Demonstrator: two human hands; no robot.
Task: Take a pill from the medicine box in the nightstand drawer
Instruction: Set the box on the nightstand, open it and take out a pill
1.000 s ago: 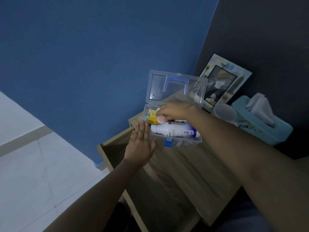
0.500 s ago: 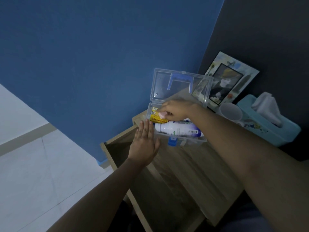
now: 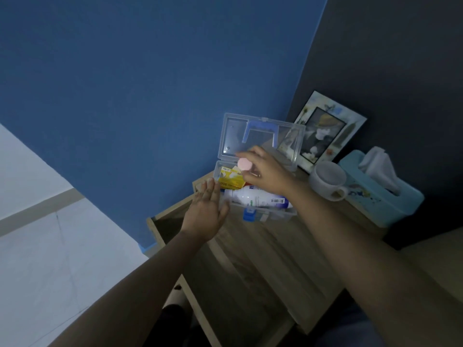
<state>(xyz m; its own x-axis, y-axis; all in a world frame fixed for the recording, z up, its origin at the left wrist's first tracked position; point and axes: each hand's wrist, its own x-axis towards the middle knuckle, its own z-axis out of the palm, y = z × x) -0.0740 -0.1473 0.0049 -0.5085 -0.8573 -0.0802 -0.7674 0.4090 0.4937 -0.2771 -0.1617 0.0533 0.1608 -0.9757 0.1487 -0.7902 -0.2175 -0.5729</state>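
A clear plastic medicine box point(image 3: 271, 216) with a blue latch stands on the wooden nightstand top point(image 3: 280, 246), its lid point(image 3: 260, 139) raised upright. Inside lie a yellow carton point(image 3: 230, 180) and a white bottle point(image 3: 258, 199) on its side. My right hand point(image 3: 265, 171) hovers over the box and pinches a round pink pill point(image 3: 244, 164) between thumb and fingers, lifted above the carton. My left hand point(image 3: 206, 211) is flat with fingers straight, resting against the box's left end. The open drawer point(image 3: 175, 224) shows at the left below the top.
A picture frame point(image 3: 325, 131) leans on the dark wall behind the box. A white mug point(image 3: 327, 180) and a light blue tissue box point(image 3: 380, 189) stand to the right. The blue wall is at the left, pale floor below it.
My right hand has risen out of the box, bringing the pink pill up above the yellow carton. My left hand stays at the box's left end.
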